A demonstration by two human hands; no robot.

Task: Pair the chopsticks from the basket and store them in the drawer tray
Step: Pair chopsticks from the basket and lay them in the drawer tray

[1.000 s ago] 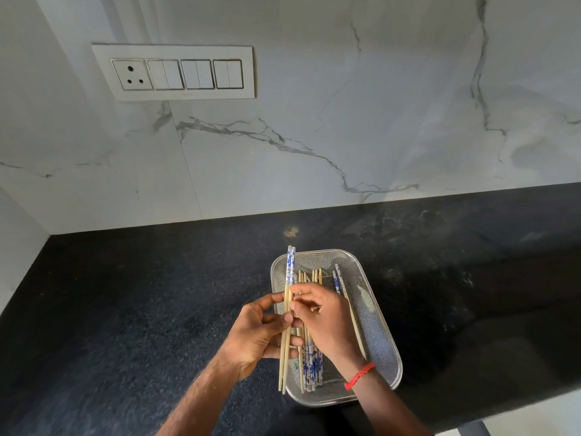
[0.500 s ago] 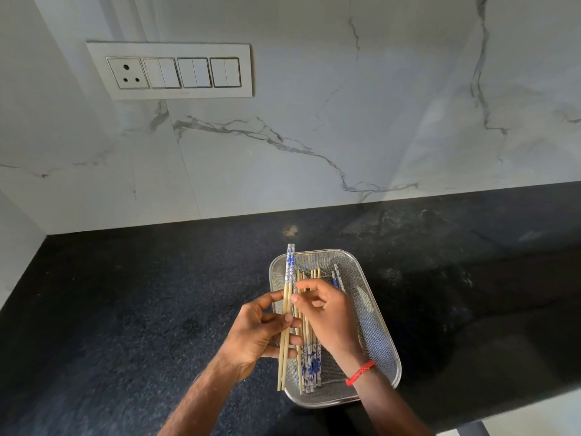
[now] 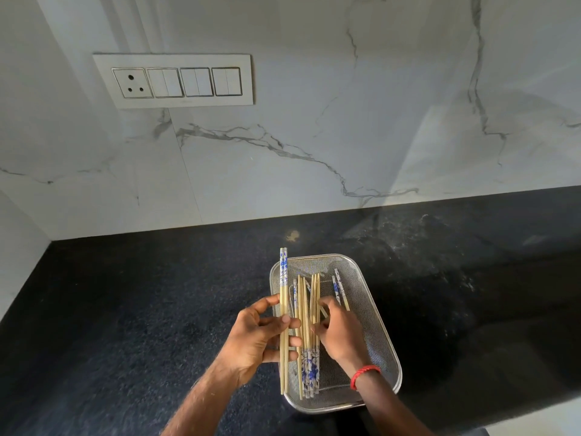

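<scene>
Chopsticks (image 3: 284,322), a matched pair with blue floral tops pointing to twelve o'clock, are pinched side by side in the person's left hand (image 3: 256,336): the thumb presses from the far side and the fingers curl over the front at mid-length. The pair stands just over the nine o'clock rim of the mesh basket (image 3: 375,313), its plain tips reaching toward six o'clock.

The right hand (image 3: 338,332) is lowered inside the basket with its fingers bent down among the loose chopsticks (image 3: 307,328); whether they pinch one stick cannot be told. A red thread bracelet (image 3: 363,374) circles that wrist.

The loose chopsticks lie lengthwise along the twelve-to-six line, bunched toward the nine o'clock side of the basket, several with their blue floral ends at six o'clock. Two more floral-topped sticks (image 3: 339,289) lie at about one o'clock from the right hand, partly hidden under it.

The basket, a rounded rectangle of metal mesh, rests on a black speckled countertop (image 3: 141,309). Beyond it, at twelve o'clock, rises a white marble-veined wall (image 3: 345,121), and at ten o'clock on that wall sits a white switch plate (image 3: 176,80) with one socket and three rocker pairs.
</scene>
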